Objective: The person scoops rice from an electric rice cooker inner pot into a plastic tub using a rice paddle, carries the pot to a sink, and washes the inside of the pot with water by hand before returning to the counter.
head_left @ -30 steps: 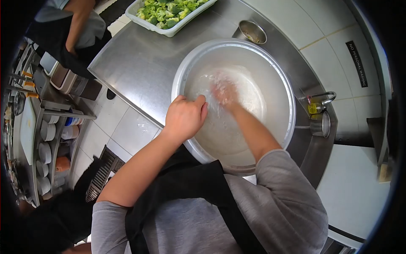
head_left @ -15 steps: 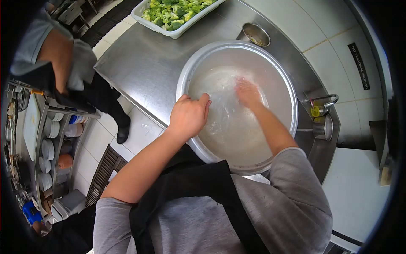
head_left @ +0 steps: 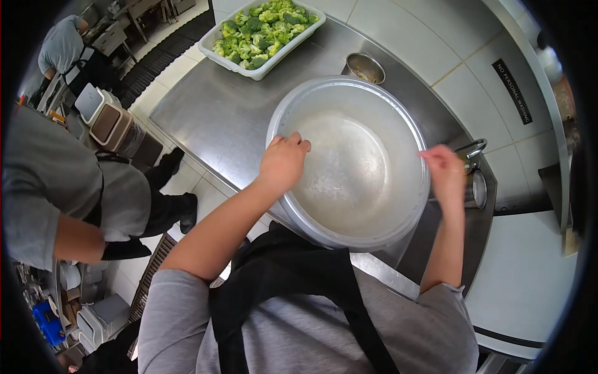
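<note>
A large pale metal basin [head_left: 398, 140] stands on the steel counter in front of me, its inside wet, with what looks like a little cloudy water at the bottom. My left hand [head_left: 285, 161] grips the rim on the left, fingers curled over the edge. On the opposite side, my right hand [head_left: 447, 177] has its fingertips pinched at the rim, slightly smeared by motion. Behind the basin sits a small metal bowl [head_left: 366, 67] with some scraps in it.
Broccoli florets [head_left: 265, 31] fill a white plastic basket [head_left: 256, 73] at the counter's far left. A faucet [head_left: 476, 147] and a metal container [head_left: 478, 189] are beyond my right hand. Co-workers in grey shirts [head_left: 50, 168] stand on the left, near bins [head_left: 111, 124].
My right hand has come out of the basin and moved right to its rim. The water inside looks calmer. My left hand stays on the rim. A co-worker at left is nearer.
</note>
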Available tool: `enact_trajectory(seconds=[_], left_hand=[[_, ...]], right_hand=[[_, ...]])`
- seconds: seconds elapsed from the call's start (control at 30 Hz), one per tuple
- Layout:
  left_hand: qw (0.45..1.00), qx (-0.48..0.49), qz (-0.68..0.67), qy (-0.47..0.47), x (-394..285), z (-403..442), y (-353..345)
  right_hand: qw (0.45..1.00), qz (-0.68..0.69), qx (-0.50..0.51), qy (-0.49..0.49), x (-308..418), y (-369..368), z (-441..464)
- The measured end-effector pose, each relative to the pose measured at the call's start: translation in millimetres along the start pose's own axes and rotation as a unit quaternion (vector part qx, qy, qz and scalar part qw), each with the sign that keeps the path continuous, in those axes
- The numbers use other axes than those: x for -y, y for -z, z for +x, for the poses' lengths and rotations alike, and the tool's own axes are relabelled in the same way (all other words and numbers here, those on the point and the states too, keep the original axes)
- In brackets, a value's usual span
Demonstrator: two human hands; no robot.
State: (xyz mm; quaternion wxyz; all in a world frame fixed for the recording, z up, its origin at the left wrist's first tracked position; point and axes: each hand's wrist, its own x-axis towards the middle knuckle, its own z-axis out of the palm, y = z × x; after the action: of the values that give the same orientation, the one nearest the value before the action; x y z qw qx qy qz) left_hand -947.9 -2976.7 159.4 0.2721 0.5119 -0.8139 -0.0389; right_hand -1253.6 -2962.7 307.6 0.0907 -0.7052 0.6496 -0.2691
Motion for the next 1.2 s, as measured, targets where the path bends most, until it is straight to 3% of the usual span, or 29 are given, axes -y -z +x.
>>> enact_trajectory(seconds=[0.03,0.1,0.13,0.17,0.2,0.23,0.27,0.3,0.33,0.37,0.43,0.5,0.53,0.57,0.6,0.63,0.67,0.73,0.77,0.83,0.93,0.97,1.03,1.2], left_hand=[[1.000,0.000,0.003,-0.001,2.1,4.0,-1.3],[0.990,0.110,0.093,0.001,2.6,13.2,-3.3],[0.990,0.106,0.095,0.003,-4.9,20.5,0.0],[0.998,0.053,-0.030,0.008,-17.2,31.5,7.7],[0.988,0.000,-0.153,0.008,-26.2,40.7,14.9],[0.989,0.003,-0.150,0.001,-32.3,45.5,20.5],[0.978,-0.031,-0.206,0.004,-40.4,49.5,24.1],[0.963,-0.065,-0.263,0.004,-48.7,56.0,24.1],[0.979,0.055,-0.196,-0.010,-35.0,50.4,4.7],[0.977,0.169,-0.126,-0.020,-15.5,37.7,-13.9],[0.963,0.238,-0.104,-0.070,-21.8,20.9,19.3],[0.972,0.142,-0.105,-0.153,-26.2,-5.4,45.0],[0.964,0.193,-0.089,-0.159,-22.3,-17.3,52.4],[0.962,0.183,-0.076,-0.188,-17.3,-34.3,43.0],[0.957,0.127,-0.043,-0.256,-24.2,-33.5,39.2],[0.961,0.119,-0.047,-0.245,-25.6,-36.7,31.2],[0.965,0.110,-0.048,-0.232,-24.3,-37.1,23.5],[0.962,0.113,-0.038,-0.245,-37.1,-23.7,11.8],[0.958,0.116,-0.034,-0.262,-46.1,-14.4,5.2],[0.960,0.104,-0.029,-0.258,-64.3,2.9,-6.9],[0.960,0.085,-0.032,-0.265,-80.3,24.3,-24.5],[0.957,0.079,-0.035,-0.277,-82.9,31.7,-30.0],[0.957,0.091,-0.030,-0.275,-87.0,45.2,-38.6],[0.965,0.079,-0.029,-0.247,-110.1,70.3,-64.2]], right_hand=[[0.997,0.058,-0.052,-0.009,-2.4,19.4,-4.7],[0.988,0.116,-0.105,-0.015,-12.2,28.6,-18.8],[0.953,0.209,-0.219,-0.002,-21.7,15.7,-26.1],[0.897,0.297,-0.328,0.010,-34.2,-3.5,-33.9],[0.907,0.305,-0.286,0.045,-58.0,-41.6,-44.7],[0.976,-0.074,-0.168,0.115,-81.8,-75.0,-58.4],[0.986,-0.068,0.028,0.149,-91.3,-98.2,-71.3],[0.958,-0.059,0.219,0.176,-95.5,-108.1,-76.8],[0.962,-0.062,0.206,0.168,-93.8,-94.2,-72.0],[0.985,0.047,0.123,0.111,-90.1,-70.1,-64.2],[0.979,0.204,-0.013,0.028,-118.0,-36.9,-50.3],[0.943,0.290,-0.045,-0.154,-169.1,-12.8,-38.0],[0.951,0.239,-0.045,-0.193,-211.3,-13.4,-31.3],[0.954,0.188,-0.040,-0.230,-262.1,-23.6,-24.6],[0.970,0.039,-0.009,-0.241,-322.4,-42.8,-19.6],[0.963,-0.111,0.027,-0.243,-374.7,-58.9,-12.0],[0.965,-0.107,0.028,-0.238,-407.5,-62.6,-1.3],[0.907,-0.285,0.110,-0.290,-449.4,-71.5,23.6],[0.911,-0.279,0.111,-0.283,-453.2,-70.4,34.8],[0.926,-0.272,-0.007,-0.262,-455.5,-68.0,49.0],[0.938,-0.253,0.016,-0.235,-451.0,-80.3,57.1],[0.939,-0.250,0.019,-0.235,-478.8,-100.0,56.3],[0.876,-0.437,-0.185,-0.085,-523.3,-136.6,58.2],[0.948,-0.249,-0.044,-0.193,-511.8,-128.8,85.7]])
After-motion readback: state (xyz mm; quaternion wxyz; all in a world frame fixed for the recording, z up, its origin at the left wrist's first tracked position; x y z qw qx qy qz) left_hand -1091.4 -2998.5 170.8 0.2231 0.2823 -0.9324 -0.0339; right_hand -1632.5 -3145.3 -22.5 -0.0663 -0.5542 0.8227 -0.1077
